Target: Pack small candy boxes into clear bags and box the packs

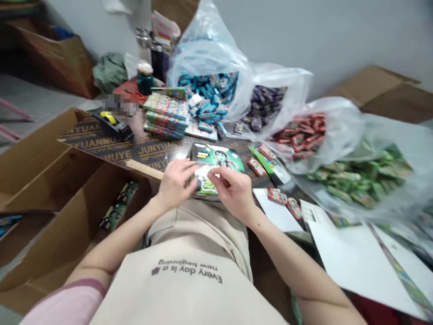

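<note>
A black and green printed box (216, 155) lies at the table's near edge, close against my apron. My left hand (178, 183) is over the box's left side, its fingers loosely bent and slightly apart, with no object visible in them. Above the box's right part, my right hand (235, 192) is closed in a pinch, thumb against forefinger. A small whitish patch shows by the fingertips, too blurred to name. Right of the box lie small red packets (256, 167) and a flat green and black pack (267, 163).
Clear plastic bags hold blue packets (216, 97), purple packets (267, 104), red packets (302, 135) and green packets (368, 176). Behind the box stand stacked colourful packs (166, 115) and a tape dispenser (113, 124). An open carton (67, 212) is at left, white sheets (352, 253) at right.
</note>
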`<state>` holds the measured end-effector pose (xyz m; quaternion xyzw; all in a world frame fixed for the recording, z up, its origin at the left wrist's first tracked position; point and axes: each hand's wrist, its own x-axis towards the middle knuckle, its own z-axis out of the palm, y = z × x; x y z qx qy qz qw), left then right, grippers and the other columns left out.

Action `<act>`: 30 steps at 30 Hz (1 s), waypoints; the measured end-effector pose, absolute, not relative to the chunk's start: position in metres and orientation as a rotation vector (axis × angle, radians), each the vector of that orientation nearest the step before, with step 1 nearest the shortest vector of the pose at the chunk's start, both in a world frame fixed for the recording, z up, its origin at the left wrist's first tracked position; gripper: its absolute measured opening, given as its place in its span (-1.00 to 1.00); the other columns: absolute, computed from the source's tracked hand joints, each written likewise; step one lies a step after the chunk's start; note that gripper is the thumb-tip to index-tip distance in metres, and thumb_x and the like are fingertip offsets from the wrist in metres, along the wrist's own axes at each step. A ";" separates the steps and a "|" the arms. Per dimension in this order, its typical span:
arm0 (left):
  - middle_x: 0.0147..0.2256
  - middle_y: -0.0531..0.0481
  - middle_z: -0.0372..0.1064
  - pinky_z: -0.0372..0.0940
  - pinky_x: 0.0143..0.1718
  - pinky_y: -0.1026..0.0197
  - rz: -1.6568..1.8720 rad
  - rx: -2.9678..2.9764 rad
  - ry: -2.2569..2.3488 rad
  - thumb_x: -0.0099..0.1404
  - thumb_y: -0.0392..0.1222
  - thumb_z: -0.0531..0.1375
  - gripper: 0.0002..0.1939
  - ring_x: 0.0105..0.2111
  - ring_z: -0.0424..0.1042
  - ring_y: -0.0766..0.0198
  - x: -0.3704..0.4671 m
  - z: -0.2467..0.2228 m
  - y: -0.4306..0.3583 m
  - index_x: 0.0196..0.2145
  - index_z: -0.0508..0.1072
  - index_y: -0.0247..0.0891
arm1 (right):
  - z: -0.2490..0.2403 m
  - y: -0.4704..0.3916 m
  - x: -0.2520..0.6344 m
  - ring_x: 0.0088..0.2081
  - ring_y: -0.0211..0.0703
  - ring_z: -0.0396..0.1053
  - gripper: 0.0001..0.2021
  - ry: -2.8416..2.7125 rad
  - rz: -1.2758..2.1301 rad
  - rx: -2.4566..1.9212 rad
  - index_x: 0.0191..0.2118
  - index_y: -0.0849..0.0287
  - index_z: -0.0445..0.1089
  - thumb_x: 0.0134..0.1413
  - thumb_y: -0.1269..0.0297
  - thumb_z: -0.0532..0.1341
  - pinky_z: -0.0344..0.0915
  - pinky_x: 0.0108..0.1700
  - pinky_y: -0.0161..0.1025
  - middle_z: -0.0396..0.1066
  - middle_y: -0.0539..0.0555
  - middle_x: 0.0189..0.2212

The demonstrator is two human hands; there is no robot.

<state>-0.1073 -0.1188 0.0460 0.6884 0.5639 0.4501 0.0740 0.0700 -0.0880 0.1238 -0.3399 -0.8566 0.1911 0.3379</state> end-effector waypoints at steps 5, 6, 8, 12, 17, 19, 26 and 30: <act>0.25 -0.44 0.07 -0.08 0.27 -0.24 0.565 2.583 1.598 0.07 -0.07 0.33 -0.16 0.28 0.03 -0.26 -0.032 0.039 -0.125 0.23 0.18 -0.49 | 0.101 -0.149 0.134 -0.56 -0.30 0.35 -0.89 -2.044 0.502 -0.868 -0.32 0.11 0.42 0.16 0.43 0.17 0.25 -0.46 -0.35 0.48 -0.01 -0.50; 0.26 -0.42 0.06 -0.06 0.27 -0.22 0.494 2.603 1.634 0.08 -0.13 0.32 -0.16 0.28 0.03 -0.25 -0.029 0.034 -0.122 0.25 0.15 -0.47 | 0.091 -0.156 0.139 -0.53 -0.28 0.39 -0.88 -2.027 0.520 -0.829 -0.31 0.11 0.42 0.15 0.45 0.17 0.27 -0.44 -0.34 0.49 0.00 -0.50; 0.27 -0.34 0.07 -0.05 0.28 -0.18 0.430 2.617 1.687 0.12 -0.23 0.27 -0.21 0.28 0.05 -0.18 -0.028 0.026 -0.117 0.28 0.12 -0.40 | 0.068 -0.166 0.142 -0.49 -0.25 0.43 -0.87 -1.984 0.590 -0.768 -0.31 0.11 0.44 0.15 0.45 0.17 0.30 -0.41 -0.33 0.50 0.01 -0.49; 0.27 -0.27 0.08 -0.01 0.28 -0.14 0.439 2.619 1.714 0.16 -0.24 0.23 -0.23 0.28 0.08 -0.13 -0.031 0.023 -0.115 0.29 0.10 -0.35 | 0.018 -0.169 0.134 -0.61 -0.30 0.24 -0.86 -1.817 0.837 -0.900 -0.39 0.14 0.44 0.15 0.32 0.17 0.18 -0.51 -0.32 0.40 -0.02 -0.59; 0.25 -0.26 0.13 0.03 0.28 -0.11 0.429 2.679 1.718 0.21 -0.21 0.19 -0.31 0.26 0.12 -0.11 -0.031 0.024 -0.117 0.27 0.15 -0.39 | -0.022 -0.154 0.122 -0.61 -0.34 0.03 -0.74 -1.445 1.082 -1.231 -0.50 0.18 0.38 0.04 0.10 0.22 0.05 -0.52 -0.32 0.15 -0.10 -0.68; 0.25 -0.26 0.13 0.04 0.28 -0.09 0.424 2.707 1.718 0.23 -0.19 0.18 -0.33 0.25 0.13 -0.11 -0.031 0.023 -0.117 0.26 0.16 -0.40 | -0.031 -0.146 0.117 -0.60 -0.34 -0.01 -0.68 -1.302 1.099 -1.293 -0.54 0.20 0.36 -0.04 0.02 0.25 0.01 -0.52 -0.33 0.10 -0.12 -0.70; 0.27 -0.23 0.09 0.01 0.29 -0.10 0.475 2.716 1.692 0.27 -0.14 0.15 -0.32 0.27 0.10 -0.09 -0.033 0.016 -0.113 0.29 0.11 -0.36 | -0.039 -0.136 0.104 -0.58 -0.36 -0.02 -0.49 -1.151 0.979 -1.477 -0.64 0.23 0.31 -0.04 -0.17 0.21 -0.02 -0.51 -0.33 0.11 -0.08 -0.70; 0.28 -0.25 0.07 -0.03 0.30 -0.11 0.465 2.686 1.662 0.26 -0.13 0.16 -0.29 0.28 0.08 -0.09 -0.034 0.016 -0.111 0.31 0.08 -0.35 | -0.037 -0.133 0.110 -0.61 -0.32 0.09 -0.44 -1.495 0.651 -1.767 -0.70 0.22 0.31 0.10 -0.14 0.15 -0.06 -0.48 -0.29 0.22 0.01 -0.73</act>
